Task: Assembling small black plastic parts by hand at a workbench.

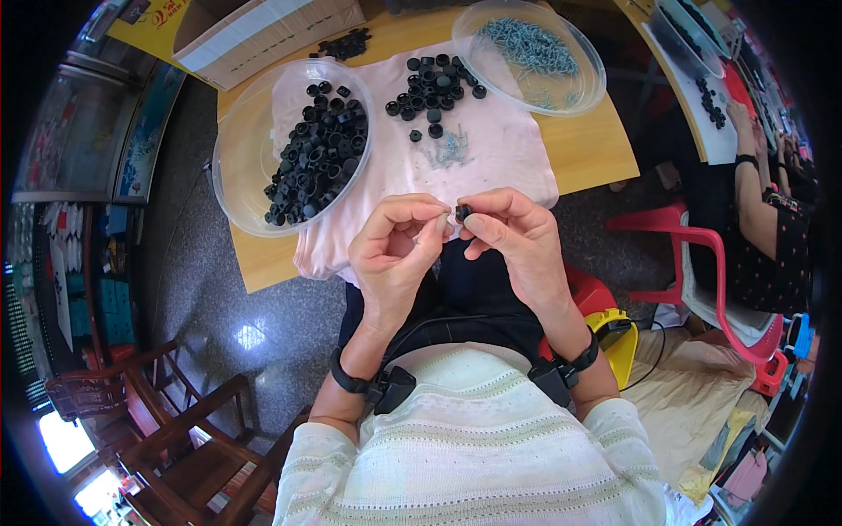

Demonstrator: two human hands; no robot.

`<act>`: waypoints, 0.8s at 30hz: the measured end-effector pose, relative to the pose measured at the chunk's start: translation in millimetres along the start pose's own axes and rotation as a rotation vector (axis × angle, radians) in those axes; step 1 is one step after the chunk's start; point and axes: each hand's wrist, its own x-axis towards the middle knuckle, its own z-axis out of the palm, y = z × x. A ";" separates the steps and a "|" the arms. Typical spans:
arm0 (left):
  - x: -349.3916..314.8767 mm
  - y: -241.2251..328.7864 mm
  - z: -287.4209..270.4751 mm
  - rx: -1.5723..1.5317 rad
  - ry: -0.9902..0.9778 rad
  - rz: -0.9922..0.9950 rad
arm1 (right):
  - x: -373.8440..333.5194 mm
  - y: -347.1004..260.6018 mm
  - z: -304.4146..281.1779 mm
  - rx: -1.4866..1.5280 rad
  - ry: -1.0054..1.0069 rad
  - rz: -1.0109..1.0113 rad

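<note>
Just beyond the table's near edge, both my hands are held close together. Thumb and fingers of my right hand pinch a small round black plastic cap. My left hand is closed in a pinch right beside the cap; whatever lies between its fingertips is too small to make out. Farther off on the pale pink cloth lie a loose group of black caps and a small scatter of silvery screws.
A clear round tub of black caps stands at the left, another tub of screws at the far right. An open cardboard box sits behind. Rightward, another person's arm works at a second table, near a red chair.
</note>
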 end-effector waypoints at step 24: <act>86.9 -29.1 2.7 1.147 -0.017 0.288 | 22.7 -8.8 -32.8 -0.577 0.198 -0.154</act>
